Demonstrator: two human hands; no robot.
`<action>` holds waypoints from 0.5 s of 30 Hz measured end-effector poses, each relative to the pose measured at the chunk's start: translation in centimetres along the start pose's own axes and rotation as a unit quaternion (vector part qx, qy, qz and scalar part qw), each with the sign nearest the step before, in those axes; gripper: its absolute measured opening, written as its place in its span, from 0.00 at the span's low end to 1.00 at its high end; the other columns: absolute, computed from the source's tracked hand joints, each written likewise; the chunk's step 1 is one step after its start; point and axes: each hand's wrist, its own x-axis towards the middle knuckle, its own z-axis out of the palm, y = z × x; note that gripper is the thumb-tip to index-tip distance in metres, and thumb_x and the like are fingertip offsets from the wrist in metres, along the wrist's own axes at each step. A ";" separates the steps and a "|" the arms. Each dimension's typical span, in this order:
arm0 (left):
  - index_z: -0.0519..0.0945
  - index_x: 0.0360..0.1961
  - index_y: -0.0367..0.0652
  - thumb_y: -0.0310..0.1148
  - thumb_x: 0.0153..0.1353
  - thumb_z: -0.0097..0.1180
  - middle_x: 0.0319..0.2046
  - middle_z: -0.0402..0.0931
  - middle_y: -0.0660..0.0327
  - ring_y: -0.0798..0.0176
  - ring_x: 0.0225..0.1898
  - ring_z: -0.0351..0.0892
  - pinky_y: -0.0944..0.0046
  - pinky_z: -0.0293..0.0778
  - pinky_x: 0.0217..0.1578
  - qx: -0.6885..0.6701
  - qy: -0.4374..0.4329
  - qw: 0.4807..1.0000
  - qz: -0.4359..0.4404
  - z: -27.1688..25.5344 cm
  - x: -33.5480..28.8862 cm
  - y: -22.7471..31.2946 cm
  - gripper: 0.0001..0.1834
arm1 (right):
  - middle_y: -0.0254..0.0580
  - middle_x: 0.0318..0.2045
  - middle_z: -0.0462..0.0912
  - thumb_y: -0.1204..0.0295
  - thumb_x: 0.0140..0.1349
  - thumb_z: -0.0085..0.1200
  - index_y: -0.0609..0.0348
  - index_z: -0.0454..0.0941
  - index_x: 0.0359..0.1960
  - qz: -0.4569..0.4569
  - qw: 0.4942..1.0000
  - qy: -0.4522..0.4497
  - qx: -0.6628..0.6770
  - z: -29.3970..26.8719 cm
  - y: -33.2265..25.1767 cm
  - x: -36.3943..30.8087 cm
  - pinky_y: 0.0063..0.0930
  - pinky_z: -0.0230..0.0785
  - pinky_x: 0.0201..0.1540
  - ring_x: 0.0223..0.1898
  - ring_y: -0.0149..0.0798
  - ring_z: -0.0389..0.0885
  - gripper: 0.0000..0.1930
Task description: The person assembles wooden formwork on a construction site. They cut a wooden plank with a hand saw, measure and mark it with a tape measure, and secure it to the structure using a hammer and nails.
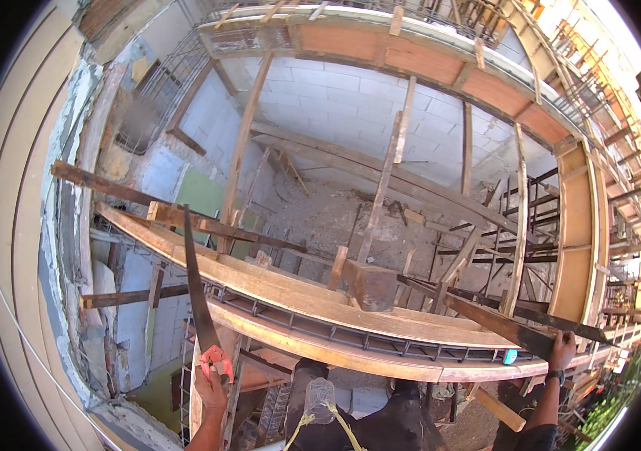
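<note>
Fingers of the left hand (211, 385) wrapped a handsaw (196, 289) (orange-handled) standing over the formwork beam (320, 312); right hand (561, 352) gripped a dark plank (501, 325) across it.

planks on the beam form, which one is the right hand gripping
The dark plank slanting across the right end of the formwork; the right hand grips its lower end. The other boards are paler and untouched.

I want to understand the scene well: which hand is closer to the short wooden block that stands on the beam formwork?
Right, narrowly. The right hand grips a dark plank that runs up to the wooden block. The left hand, holding a handsaw, is below-left of it.
</note>
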 end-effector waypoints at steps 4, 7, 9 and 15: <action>0.72 0.48 0.36 0.40 0.75 0.46 0.27 0.70 0.65 0.73 0.30 0.66 0.70 0.65 0.32 -0.093 0.053 0.989 0.100 4.6 -0.1 9.0 0.16 | 0.49 0.32 0.84 0.65 0.60 0.62 0.61 0.80 0.33 0.005 0.998 0.023 0.051 -0.6 -3.0 0.5 0.42 0.72 0.44 0.37 0.51 0.82 0.10; 0.72 0.50 0.36 0.40 0.75 0.46 0.28 0.70 0.65 0.72 0.31 0.66 0.69 0.64 0.33 -0.187 0.037 0.967 0.167 6.2 -2.0 16.3 0.16 | 0.48 0.31 0.83 0.63 0.58 0.64 0.59 0.81 0.32 0.003 0.996 0.029 0.082 -0.1 -4.5 0.8 0.41 0.73 0.42 0.35 0.51 0.82 0.12; 0.71 0.50 0.37 0.40 0.76 0.46 0.30 0.70 0.64 0.72 0.32 0.66 0.68 0.64 0.35 -0.167 0.017 0.969 0.181 6.6 -3.7 19.0 0.15 | 0.48 0.30 0.83 0.62 0.58 0.66 0.59 0.80 0.30 0.013 0.993 0.022 0.114 -0.5 -5.7 0.2 0.40 0.72 0.41 0.35 0.51 0.82 0.13; 0.73 0.39 0.34 0.43 0.74 0.50 0.30 0.75 0.55 0.60 0.33 0.74 0.57 0.72 0.36 0.032 0.047 0.995 0.086 7.9 -6.7 13.1 0.19 | 0.47 0.28 0.80 0.60 0.61 0.63 0.64 0.77 0.27 0.037 0.994 0.022 0.104 -1.0 -4.9 -1.5 0.42 0.69 0.39 0.31 0.49 0.78 0.18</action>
